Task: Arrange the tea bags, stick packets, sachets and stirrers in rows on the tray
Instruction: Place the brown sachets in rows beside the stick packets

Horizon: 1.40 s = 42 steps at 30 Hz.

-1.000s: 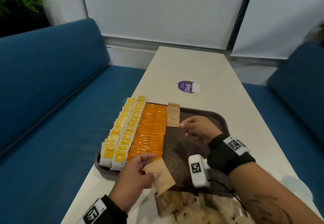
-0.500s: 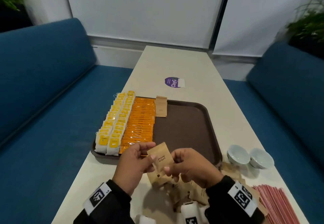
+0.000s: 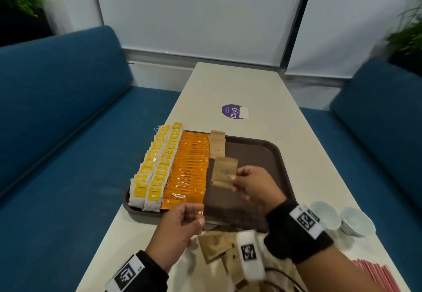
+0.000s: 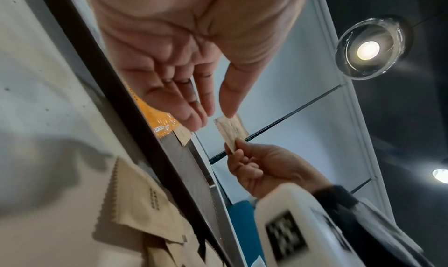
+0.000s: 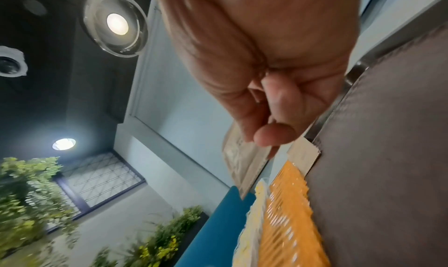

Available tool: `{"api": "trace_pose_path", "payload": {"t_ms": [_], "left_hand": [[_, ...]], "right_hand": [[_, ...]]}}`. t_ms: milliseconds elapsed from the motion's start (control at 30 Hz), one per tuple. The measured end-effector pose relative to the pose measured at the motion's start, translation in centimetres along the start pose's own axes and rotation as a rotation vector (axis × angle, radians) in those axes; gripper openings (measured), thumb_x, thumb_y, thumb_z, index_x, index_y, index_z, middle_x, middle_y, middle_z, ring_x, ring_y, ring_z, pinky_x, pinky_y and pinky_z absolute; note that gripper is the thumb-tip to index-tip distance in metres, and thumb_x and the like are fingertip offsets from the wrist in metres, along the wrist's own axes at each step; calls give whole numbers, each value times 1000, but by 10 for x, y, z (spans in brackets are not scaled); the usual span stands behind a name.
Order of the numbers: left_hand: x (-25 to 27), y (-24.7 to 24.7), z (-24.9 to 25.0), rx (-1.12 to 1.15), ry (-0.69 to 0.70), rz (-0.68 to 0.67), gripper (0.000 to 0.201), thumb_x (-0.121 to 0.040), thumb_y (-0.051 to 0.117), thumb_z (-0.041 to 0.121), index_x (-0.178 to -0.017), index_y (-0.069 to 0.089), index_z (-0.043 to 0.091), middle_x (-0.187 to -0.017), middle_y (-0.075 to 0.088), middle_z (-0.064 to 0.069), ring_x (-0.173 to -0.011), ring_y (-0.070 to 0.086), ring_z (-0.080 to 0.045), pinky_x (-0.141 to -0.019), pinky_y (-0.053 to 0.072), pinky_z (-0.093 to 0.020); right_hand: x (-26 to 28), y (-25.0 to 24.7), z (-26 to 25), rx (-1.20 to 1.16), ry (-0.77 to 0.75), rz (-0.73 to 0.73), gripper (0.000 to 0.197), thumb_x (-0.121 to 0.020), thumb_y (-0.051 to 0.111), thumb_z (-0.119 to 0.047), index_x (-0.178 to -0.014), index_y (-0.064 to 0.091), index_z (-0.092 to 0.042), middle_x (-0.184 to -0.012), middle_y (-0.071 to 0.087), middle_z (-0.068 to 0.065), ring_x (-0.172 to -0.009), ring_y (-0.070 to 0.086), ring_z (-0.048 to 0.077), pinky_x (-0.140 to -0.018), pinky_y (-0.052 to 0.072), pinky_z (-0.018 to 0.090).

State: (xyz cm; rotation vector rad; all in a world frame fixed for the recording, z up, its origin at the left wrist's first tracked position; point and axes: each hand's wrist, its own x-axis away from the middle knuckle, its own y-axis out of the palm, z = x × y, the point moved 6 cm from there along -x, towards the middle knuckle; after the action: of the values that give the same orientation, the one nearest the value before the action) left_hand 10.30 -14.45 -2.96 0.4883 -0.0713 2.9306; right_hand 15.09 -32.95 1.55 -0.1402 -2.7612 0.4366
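A brown tray [image 3: 262, 154] lies on the table. Along its left side run rows of yellow tea bags [image 3: 157, 166], then orange stick packets [image 3: 189, 166], then a short row of kraft sachets [image 3: 217, 143] at the far end. My right hand [image 3: 235, 179] pinches one kraft sachet [image 3: 223, 172] above the tray, just nearer than that short row; the same sachet [image 5: 242, 162] shows under its thumb in the right wrist view. My left hand [image 3: 194, 216] hovers over the tray's near edge, fingers relaxed and holding nothing, thumb and fingertips [image 4: 203, 116] apart. Loose sachets [image 3: 214, 246] lie piled below the tray.
Two small white bowls [image 3: 342, 218] stand right of the tray. Pink stirrers [image 3: 376, 275] lie at the table's near right corner. A purple round sticker [image 3: 233, 111] sits farther up the table. Blue benches flank the table on both sides.
The sachet passed from my left hand to my right hand. My right hand carried it forward over the tray toward the sachet row; my left hand stays near the tray's front edge, holding nothing.
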Motion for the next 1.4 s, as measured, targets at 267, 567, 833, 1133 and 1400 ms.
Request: {"api": "trace_pose_path", "payload": {"t_ms": [267,567,833,1133,1400], "left_hand": [[-16,1,-15,-138,-112,-69,18,-86,63,7,-99,61,20,-88,66,-1,-70,59,-9,-48,41,-17],[-23,-2,-23,-148,-197,-87,19,-83,66,10,-98,64,22,-92,67,-4,-72,59,-9,-54,43,-18],[-18,7,-15,-233,-131,-93,20,-84,67,10,-97,62,24,-93,69,5,-69,59,-2,-55,43,-12],[4,9,-10,-572,62,-131,31,-83,69,30,-112,59,27,-114,58,13,-99,55,-2,-77,43,-12],[19,44,-10,-1060,203,-298,73,-78,68,46,-140,34,26,-140,37,7,-131,32,-15,-103,31,-24]], "right_hand": [[-123,-5,-15,90,156,69,4,-93,56,-4,-94,60,-5,-68,55,5,-49,45,10,-36,35,16],[-178,14,13,331,450,-56,15,-96,54,-24,-84,52,-16,-59,51,0,-45,40,9,-46,32,19],[-172,2,4,394,284,2,18,-89,64,-26,-78,56,-14,-61,55,-1,-50,48,10,-53,40,19],[9,-47,-44,267,-183,6,13,-83,71,-24,-93,64,-20,-84,66,-3,-72,60,9,-56,45,17],[114,-52,53,716,-46,31,54,-71,80,-31,-117,54,-34,-117,48,-13,-110,46,5,-92,40,20]]}}
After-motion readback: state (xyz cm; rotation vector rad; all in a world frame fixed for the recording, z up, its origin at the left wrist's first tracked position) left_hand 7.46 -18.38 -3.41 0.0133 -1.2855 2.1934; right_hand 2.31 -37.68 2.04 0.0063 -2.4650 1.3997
